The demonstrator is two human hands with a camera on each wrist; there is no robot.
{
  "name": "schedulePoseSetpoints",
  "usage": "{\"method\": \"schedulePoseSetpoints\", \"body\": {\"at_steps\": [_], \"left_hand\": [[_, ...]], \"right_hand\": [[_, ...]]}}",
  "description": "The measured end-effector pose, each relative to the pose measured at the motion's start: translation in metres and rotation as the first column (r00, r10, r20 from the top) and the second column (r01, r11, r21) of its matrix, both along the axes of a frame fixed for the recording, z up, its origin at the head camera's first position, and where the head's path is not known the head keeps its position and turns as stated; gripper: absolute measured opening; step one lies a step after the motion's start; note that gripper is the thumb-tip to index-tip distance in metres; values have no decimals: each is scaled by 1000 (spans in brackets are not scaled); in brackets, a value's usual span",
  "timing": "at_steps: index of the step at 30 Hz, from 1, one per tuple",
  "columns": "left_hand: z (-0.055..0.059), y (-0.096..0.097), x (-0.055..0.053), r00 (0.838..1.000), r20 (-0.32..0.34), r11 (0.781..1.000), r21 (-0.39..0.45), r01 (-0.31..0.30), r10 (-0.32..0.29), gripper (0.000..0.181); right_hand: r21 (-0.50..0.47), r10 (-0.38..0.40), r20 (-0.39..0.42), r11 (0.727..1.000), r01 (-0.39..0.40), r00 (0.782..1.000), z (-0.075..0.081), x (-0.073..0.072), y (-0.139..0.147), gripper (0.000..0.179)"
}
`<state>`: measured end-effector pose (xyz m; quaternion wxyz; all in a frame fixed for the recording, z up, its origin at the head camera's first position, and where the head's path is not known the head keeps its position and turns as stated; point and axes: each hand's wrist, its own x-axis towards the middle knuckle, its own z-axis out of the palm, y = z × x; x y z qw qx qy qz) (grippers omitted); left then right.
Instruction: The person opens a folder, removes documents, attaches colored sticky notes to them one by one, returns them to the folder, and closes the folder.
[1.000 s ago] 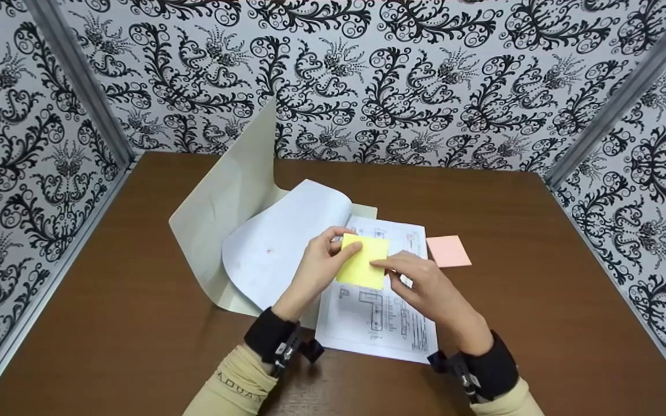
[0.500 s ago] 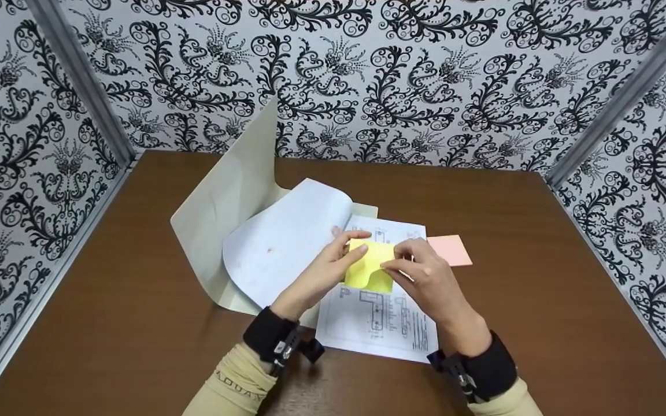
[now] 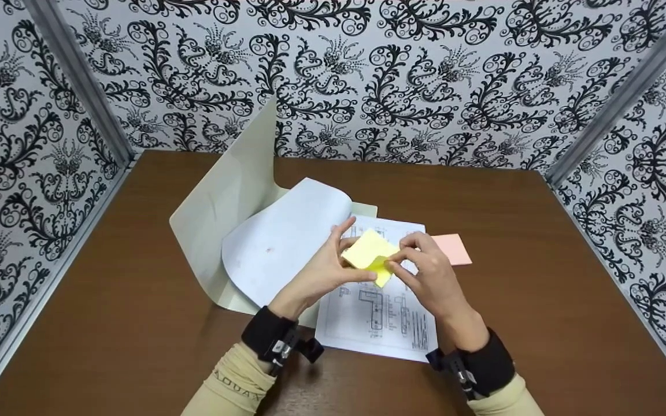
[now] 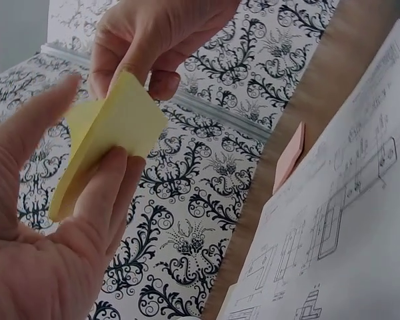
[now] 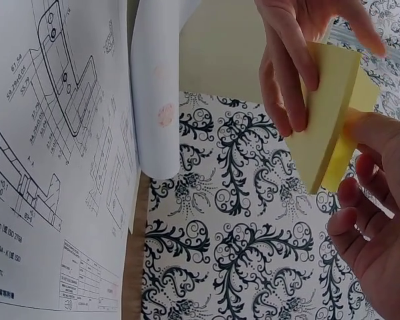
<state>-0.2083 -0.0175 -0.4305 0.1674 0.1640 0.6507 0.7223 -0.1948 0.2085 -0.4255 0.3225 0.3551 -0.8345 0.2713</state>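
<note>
A pad of yellow sticky notes (image 3: 369, 248) is held up over the papers, tilted, between both hands. My left hand (image 3: 328, 261) supports it from the left. Its fingers (image 4: 101, 190) lie along one face, and the thumb stretches out past the lower edge. At the pad's right side my right hand (image 3: 432, 277) pinches a top sheet (image 3: 380, 267) that bends up from the pad, thumb and index finger together. Its other fingers (image 5: 350, 217) are curled. Beneath the hands lies a drawing sheet (image 3: 367, 323) with technical line drawings.
An open cream folder (image 3: 223, 196) stands at the left, its cover upright. A turned-over white sheet (image 3: 287, 242) curls across it. On the brown table (image 3: 512, 231) a pink sticky-note pad (image 3: 453, 249) lies right of the drawings. Patterned panels (image 3: 333, 75) enclose the table.
The yellow pad was flat-facing with my left thumb on it; now it is turned, and that thumb has slid to its lower edge. My right fingers went from touching to pinching a lifted sheet.
</note>
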Motion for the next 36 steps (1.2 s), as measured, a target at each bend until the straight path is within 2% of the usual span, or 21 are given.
{"method": "schedulePoseSetpoints", "body": {"at_steps": [4, 7, 9, 12, 17, 21, 25, 29, 36], "left_hand": [[-2, 1, -1, 997, -25, 997, -19, -77, 77, 97], [-5, 2, -3, 987, -31, 988, 12, -155, 155, 78], [-6, 2, -3, 977, -70, 979, 22, -200, 201, 62], [-6, 4, -3, 955, -176, 970, 4, -242, 239, 40], [-6, 5, -1, 899, -351, 952, -57, -299, 261, 21], [-6, 3, 0, 863, -430, 929, -128, -348, 264, 19], [-6, 2, -1, 837, -482, 907, -176, -384, 261, 19], [-6, 0, -2, 827, -501, 897, -198, -396, 254, 21], [-4, -2, -3, 835, -496, 890, -234, -392, 237, 23]], "right_hand": [[22, -3, 30, 1000, 3, 1000, -2, 0, -1, 22], [27, 11, 71, 1000, -13, 997, -3, 0, -2, 23], [19, 30, 115, 999, -32, 993, -4, 1, -3, 22], [4, 41, 175, 999, -43, 984, -4, 2, -5, 16], [-10, 60, 195, 998, -59, 979, -4, 3, -7, 9], [-17, 67, 192, 998, -65, 979, -1, 4, -6, 10], [-34, 23, 187, 999, -17, 982, 2, 4, -3, 9], [-76, -24, 190, 996, 39, 982, 2, 3, 1, 8], [-120, -63, 223, 989, 92, 973, 1, -1, 6, 5]]}}
